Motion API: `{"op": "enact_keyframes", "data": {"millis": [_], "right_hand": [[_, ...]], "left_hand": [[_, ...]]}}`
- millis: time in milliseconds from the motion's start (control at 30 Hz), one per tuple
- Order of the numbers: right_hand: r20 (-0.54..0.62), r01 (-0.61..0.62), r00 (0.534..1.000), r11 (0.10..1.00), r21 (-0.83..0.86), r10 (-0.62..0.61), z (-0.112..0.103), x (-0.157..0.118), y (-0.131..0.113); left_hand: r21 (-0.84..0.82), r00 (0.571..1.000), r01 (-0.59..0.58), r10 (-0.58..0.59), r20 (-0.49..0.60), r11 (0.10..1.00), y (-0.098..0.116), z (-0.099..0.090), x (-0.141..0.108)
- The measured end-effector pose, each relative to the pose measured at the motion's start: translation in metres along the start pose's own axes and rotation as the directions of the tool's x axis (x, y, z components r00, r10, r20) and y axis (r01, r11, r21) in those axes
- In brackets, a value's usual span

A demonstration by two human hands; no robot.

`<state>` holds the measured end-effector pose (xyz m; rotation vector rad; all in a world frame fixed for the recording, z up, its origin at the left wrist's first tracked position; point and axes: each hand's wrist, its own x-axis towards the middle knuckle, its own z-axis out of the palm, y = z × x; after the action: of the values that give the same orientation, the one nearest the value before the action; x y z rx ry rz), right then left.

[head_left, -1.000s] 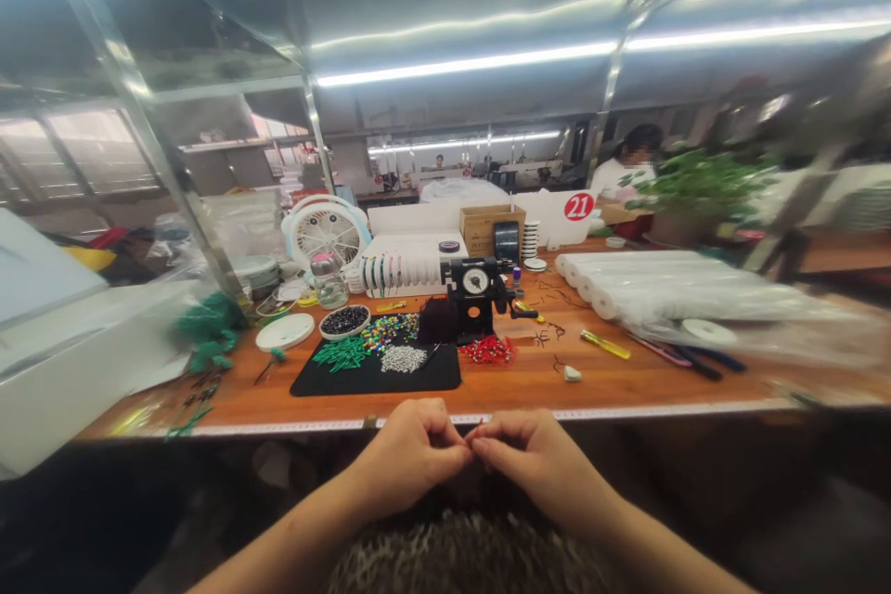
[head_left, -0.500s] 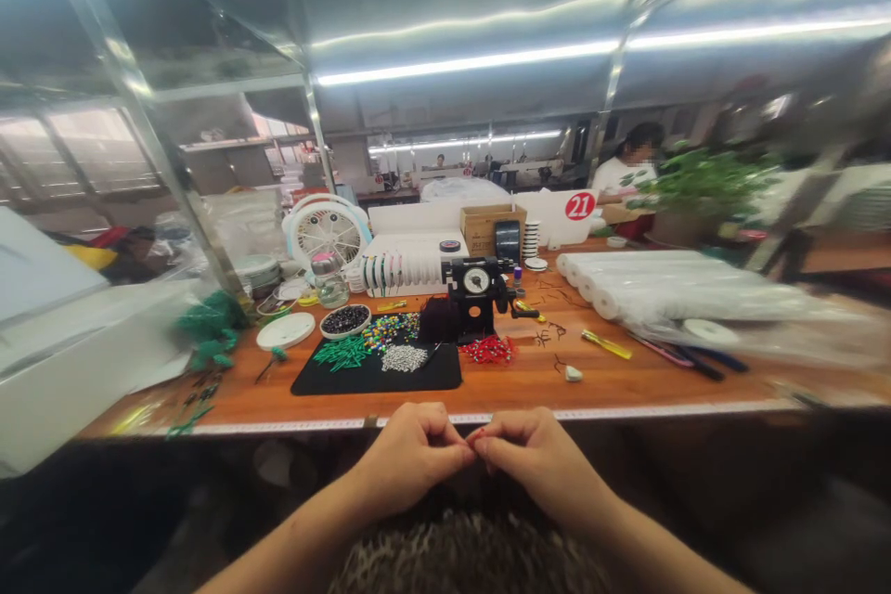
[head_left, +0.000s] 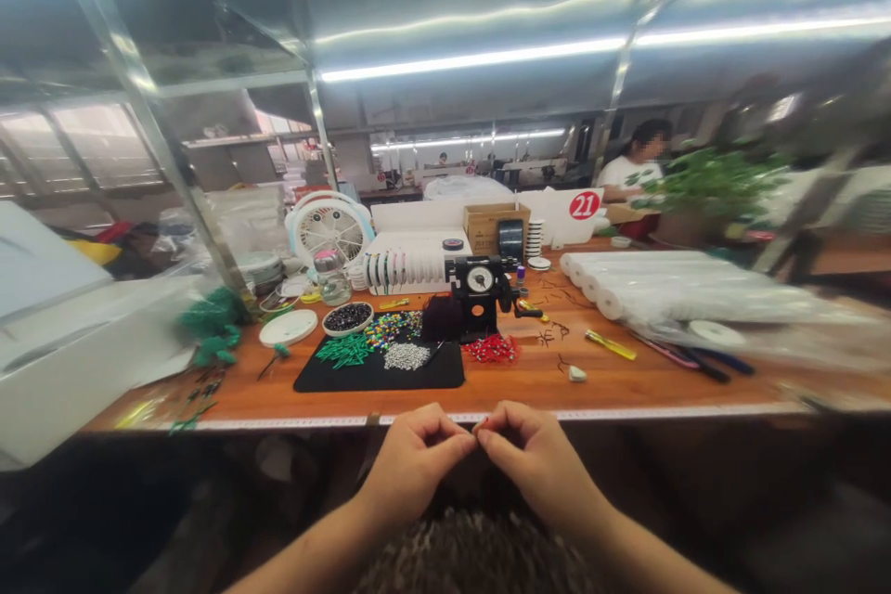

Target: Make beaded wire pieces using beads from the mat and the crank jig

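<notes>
Head view: what do the hands hold?

"The left hand (head_left: 414, 462) and right hand (head_left: 533, 459) pinch narrowly, fingertips together on a tiny item (head_left: 477, 425), too small to tell, in front of the black mat (head_left: 362, 380)."

What lies near that mat?

"Red beads (head_left: 491, 350) sit just right of it; a black gauge (head_left: 479, 288) stands just behind it."

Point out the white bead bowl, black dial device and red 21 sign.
White bead bowl (head_left: 346, 333): head view, front rim.
Black dial device (head_left: 480, 278): head view, dial face.
Red 21 sign (head_left: 585, 205): head view, red disc.
</notes>
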<state>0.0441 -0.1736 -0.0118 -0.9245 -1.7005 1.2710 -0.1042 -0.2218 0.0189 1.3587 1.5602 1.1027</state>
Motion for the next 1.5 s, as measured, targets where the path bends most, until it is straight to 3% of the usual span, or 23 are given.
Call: {"op": "enact_keyframes", "data": {"millis": [233,333,433,600,733,833,967,1033,1100,1133,1200,1300,1500], "right_hand": [[0.088,-0.182,0.982,0.949,0.259,0.164,0.004,0.001,0.0],[0.109,-0.231,0.972,0.928,0.291,0.208,0.004,0.001,0.001],[0.081,-0.198,0.98,0.949,0.246,0.184,0.004,0.0,0.004],[0.035,-0.042,0.999,0.99,0.136,0.038,0.003,-0.002,0.006],[0.134,-0.116,0.987,0.965,0.236,0.086,0.005,-0.002,0.006],[0.242,-0.183,0.965,0.926,0.331,0.104,0.008,-0.001,0.009],[0.371,-0.189,0.928,0.912,0.365,0.044,0.01,0.012,0.006],[0.463,-0.159,0.886,0.955,0.251,0.026,0.012,0.03,-0.001],[0.466,0.005,0.885,1.0,-0.01,0.0,0.017,0.056,-0.008],[0.418,0.131,0.908,0.973,-0.19,-0.04,0.021,0.071,-0.01],[0.346,0.322,0.927,0.776,-0.542,-0.143,0.032,0.103,-0.012],[0.344,0.352,0.929,0.614,-0.706,-0.138,0.053,0.145,-0.006],[0.364,0.309,0.931,0.455,-0.835,0.036,0.084,0.192,0.008]], "left_hand": [[0.074,0.999,0.01,-0.014,0.046,0.997,-0.004,-0.002,0.001],[0.057,0.999,0.009,-0.011,0.038,0.998,-0.004,-0.002,0.0],[-0.009,1.0,0.009,-0.009,-0.008,1.0,-0.004,-0.002,-0.001],[-0.153,0.997,0.013,-0.025,-0.076,0.988,-0.005,-0.001,0.0],[-0.005,0.999,-0.005,0.004,-0.033,1.0,-0.011,0.001,0.0],[0.162,0.997,-0.081,0.08,0.014,0.983,-0.016,-0.002,-0.001],[0.274,0.982,-0.186,0.189,0.014,0.944,-0.017,-0.019,-0.005],[0.27,0.978,-0.183,0.202,-0.045,0.945,-0.014,-0.034,-0.008],[0.242,0.979,-0.143,0.173,-0.109,0.96,-0.011,-0.049,-0.013],[0.224,0.981,-0.116,0.147,-0.13,0.968,-0.01,-0.056,-0.015],[0.196,0.985,-0.075,0.103,-0.139,0.978,-0.011,-0.067,-0.02],[0.18,0.987,-0.046,0.072,-0.144,0.983,-0.018,-0.076,-0.026],[0.074,0.987,-0.016,0.028,-0.16,0.997,-0.032,-0.091,-0.033]]}}
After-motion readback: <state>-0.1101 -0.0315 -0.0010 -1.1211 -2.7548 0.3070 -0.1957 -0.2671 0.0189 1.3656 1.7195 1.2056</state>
